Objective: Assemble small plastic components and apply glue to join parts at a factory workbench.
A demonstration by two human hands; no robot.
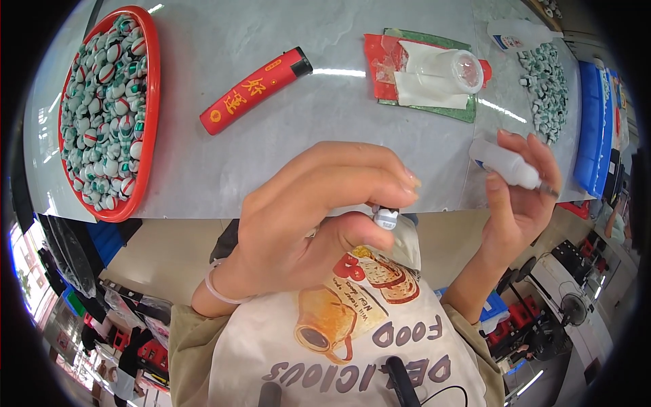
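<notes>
My left hand (298,203) is over the table's near edge, its thumb and fingers pinched together. Between the fingertips sits a small white part (386,218) with a grey band and a dark upper side; the fingers hide the rest. To the right, my right hand (519,210) is raised with its fingers curled round a small white squeeze bottle (502,161). This bottle is tilted, its narrow dark tip pointing right and slightly down. A gap separates the bottle from the part in my left hand.
At left, a red basin (152,102) holds many small white, green and red-striped pieces. A red cylinder with a black end (254,91) lies mid-table. Farther right are a green board (434,114) bearing a clear cup (447,70), another bottle (519,34), loose small parts (546,88) and a blue bin (593,129).
</notes>
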